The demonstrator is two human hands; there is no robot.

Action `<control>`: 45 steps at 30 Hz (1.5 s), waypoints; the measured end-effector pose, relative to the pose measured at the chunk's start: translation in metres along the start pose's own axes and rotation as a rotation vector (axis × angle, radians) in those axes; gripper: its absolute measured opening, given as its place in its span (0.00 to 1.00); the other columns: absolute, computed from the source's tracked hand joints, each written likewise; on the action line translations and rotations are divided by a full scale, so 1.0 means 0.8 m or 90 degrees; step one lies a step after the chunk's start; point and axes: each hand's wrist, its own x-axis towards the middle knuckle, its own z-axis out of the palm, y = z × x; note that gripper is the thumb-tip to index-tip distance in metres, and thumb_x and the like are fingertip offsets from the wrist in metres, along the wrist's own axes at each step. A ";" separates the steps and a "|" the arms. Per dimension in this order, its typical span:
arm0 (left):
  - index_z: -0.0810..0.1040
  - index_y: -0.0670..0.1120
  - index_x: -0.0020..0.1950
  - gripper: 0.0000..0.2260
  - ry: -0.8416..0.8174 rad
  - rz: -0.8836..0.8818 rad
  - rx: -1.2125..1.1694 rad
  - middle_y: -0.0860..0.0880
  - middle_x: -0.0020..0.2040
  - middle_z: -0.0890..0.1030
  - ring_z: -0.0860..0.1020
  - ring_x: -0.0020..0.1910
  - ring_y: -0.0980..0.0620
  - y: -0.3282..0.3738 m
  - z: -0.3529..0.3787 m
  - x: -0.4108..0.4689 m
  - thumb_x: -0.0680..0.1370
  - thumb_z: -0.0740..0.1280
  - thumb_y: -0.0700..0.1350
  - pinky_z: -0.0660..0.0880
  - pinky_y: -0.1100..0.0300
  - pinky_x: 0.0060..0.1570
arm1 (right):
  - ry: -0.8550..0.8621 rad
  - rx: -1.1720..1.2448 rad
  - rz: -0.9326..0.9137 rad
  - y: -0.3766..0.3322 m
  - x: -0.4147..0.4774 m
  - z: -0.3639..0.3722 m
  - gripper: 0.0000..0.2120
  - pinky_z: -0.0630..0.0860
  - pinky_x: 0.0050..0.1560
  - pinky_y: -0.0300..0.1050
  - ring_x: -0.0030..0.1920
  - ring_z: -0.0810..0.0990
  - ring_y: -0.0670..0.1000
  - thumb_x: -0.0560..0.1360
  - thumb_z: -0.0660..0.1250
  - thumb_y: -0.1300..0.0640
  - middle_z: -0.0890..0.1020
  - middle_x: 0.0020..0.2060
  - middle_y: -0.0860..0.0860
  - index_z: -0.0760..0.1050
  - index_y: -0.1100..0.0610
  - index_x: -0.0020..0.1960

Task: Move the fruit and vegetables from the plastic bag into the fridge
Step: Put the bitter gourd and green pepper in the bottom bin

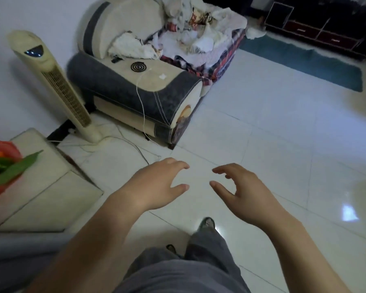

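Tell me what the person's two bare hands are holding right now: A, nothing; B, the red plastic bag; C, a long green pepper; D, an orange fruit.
A: the left hand and right hand hover open over the white tiled floor, fingers spread and holding nothing.

I see a cream tower fan standing by the wall, just beside a grey and beige sofa. A mosquito coil lies on its armrest, crumpled clothes cover the seat, and a teal rug lies beyond.
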 end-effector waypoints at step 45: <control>0.71 0.53 0.65 0.17 0.488 -0.858 -0.395 0.54 0.62 0.74 0.73 0.57 0.56 -0.615 -0.197 -0.086 0.77 0.64 0.51 0.72 0.58 0.55 | -0.594 -0.170 -0.836 -0.623 0.646 0.373 0.18 0.67 0.55 0.35 0.57 0.72 0.44 0.76 0.61 0.45 0.72 0.61 0.44 0.68 0.47 0.65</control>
